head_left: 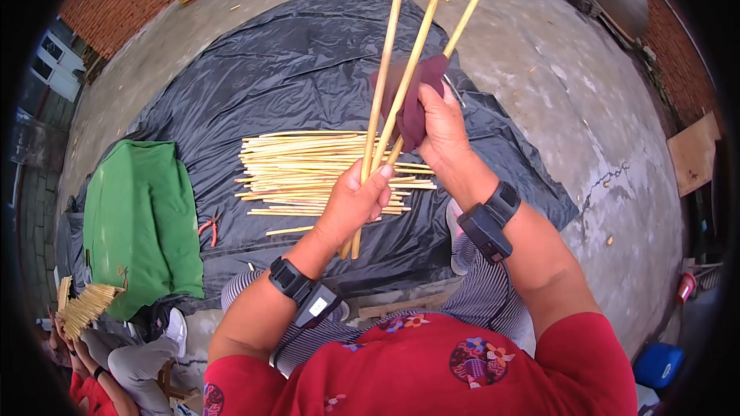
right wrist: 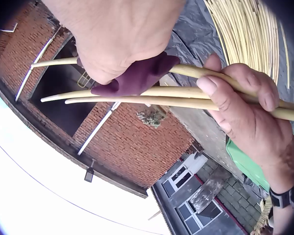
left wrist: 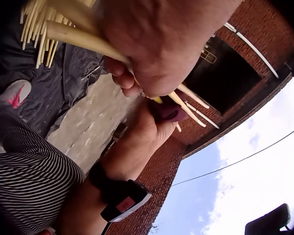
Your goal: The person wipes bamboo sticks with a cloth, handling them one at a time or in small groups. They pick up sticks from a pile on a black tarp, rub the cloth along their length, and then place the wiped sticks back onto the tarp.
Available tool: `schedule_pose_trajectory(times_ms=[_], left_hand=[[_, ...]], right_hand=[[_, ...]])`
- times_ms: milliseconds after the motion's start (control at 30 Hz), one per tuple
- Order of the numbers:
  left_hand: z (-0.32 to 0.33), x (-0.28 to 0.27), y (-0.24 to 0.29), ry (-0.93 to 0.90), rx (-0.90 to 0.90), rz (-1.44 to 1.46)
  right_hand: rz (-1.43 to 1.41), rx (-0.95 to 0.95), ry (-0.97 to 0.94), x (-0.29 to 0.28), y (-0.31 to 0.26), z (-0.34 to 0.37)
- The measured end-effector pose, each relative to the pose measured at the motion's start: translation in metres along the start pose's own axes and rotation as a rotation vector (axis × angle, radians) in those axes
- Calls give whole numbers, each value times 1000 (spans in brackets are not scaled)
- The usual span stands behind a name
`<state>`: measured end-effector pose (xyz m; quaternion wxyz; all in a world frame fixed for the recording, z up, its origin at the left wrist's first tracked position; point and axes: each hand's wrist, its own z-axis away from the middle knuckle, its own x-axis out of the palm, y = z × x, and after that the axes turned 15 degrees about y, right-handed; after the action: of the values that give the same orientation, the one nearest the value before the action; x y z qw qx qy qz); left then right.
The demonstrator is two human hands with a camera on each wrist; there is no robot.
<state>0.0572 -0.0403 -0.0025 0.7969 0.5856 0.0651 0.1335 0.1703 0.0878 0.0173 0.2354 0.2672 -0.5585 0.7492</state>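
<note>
Three long, pale yellow sticks (head_left: 422,38) fan upward from my left hand (head_left: 351,204), which grips them near their lower ends. My right hand (head_left: 447,127) holds a dark purple cloth (head_left: 414,119), folded around the rightmost stick above the left hand. In the right wrist view the cloth (right wrist: 137,76) is bunched under the right hand (right wrist: 117,34), one stick passing through it. The other two sticks (right wrist: 179,92) run alongside, and the left thumb presses across them. Beneath the hands, a pile of similar sticks (head_left: 301,162) lies on a black plastic sheet (head_left: 270,69).
Red-handled pliers (head_left: 210,228) lie on the sheet beside a green cloth (head_left: 142,216). At lower left another person (head_left: 127,358) sits holding a bundle of short yellow pieces (head_left: 89,310). Concrete ground (head_left: 570,92) surrounds the sheet, with a wooden board (head_left: 694,152) at right.
</note>
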Motion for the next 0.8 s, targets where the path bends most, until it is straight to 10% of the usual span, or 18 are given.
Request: schedule_pose_trajectory(times_ms=[800], left_hand=[[29,-66,-3,-117,-163,-197]], right_hand=[[-202,-223,291,-76,-87,-75]])
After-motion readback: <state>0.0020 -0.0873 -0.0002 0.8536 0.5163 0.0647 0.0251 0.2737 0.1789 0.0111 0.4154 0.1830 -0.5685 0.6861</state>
